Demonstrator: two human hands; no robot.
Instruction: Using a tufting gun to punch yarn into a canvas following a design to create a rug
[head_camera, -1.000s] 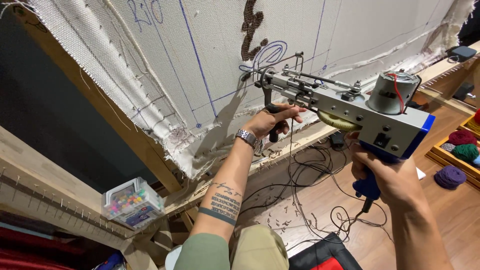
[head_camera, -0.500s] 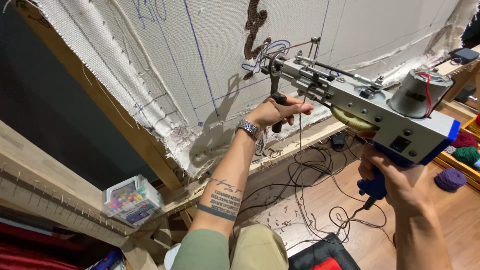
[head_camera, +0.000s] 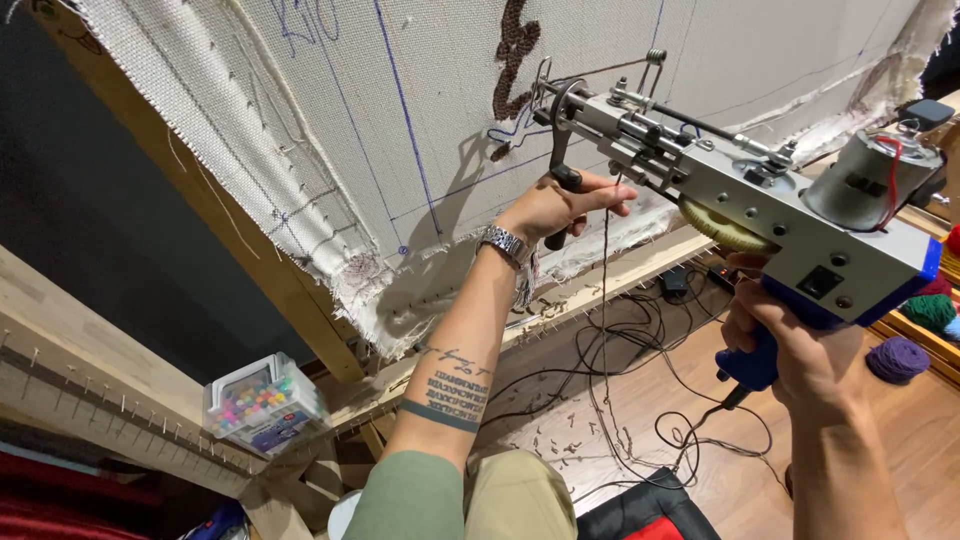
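I hold a grey metal tufting gun with a blue grip and a round motor at its rear. My right hand is wrapped round the blue grip at the back. My left hand, with a metal watch on the wrist, grips the black front handle under the gun's nose. The needle end presses against a white cloth stretched on a wooden frame. A brown tufted line runs down the cloth just above the needle, among blue drawn lines. A thin yarn strand hangs from the gun.
A clear plastic box of coloured bits sits on the lower left frame beam. Black cables and yarn scraps lie on the wooden floor. Yarn balls, purple and green, rest at the right. A black and red bag lies below.
The view has drawn closer to the cloth, so the gun and both hands appear larger and further right. The needle end sits just under the brown tufted line.
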